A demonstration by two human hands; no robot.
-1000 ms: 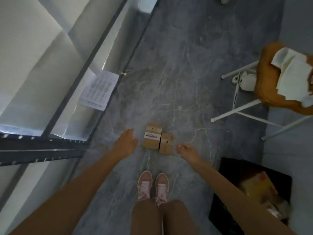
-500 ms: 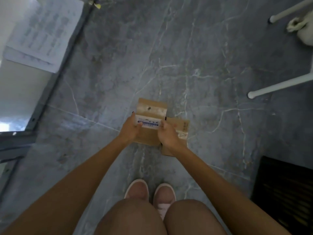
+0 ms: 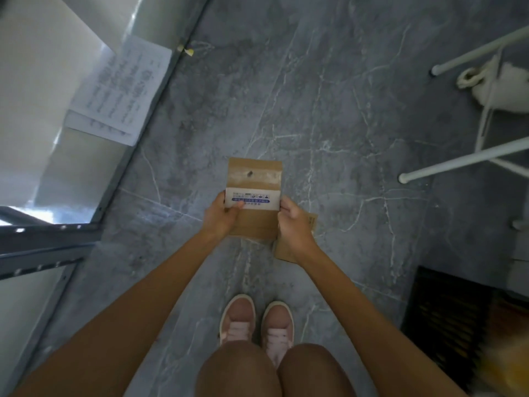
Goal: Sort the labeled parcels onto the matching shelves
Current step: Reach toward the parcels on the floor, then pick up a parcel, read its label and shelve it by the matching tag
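Head view: my left hand (image 3: 219, 216) and right hand (image 3: 294, 224) grip labeled parcel (image 3: 253, 179) by side edges. Likely step: pickup. Next: read label (image 3: 252, 200), match shelf (image 3: 51, 229) beyond left hand.

Grey veined stone floor (image 3: 343, 110), white chair legs (image 3: 463, 162) at right, black crate (image 3: 446, 310) lower right

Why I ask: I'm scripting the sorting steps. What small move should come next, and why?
Probably raise the cardboard parcel toward the face to read its white label. The left hand and right hand grip its sides, the label faces up, its print is too small to read here, and the shelf rack stands to the left.
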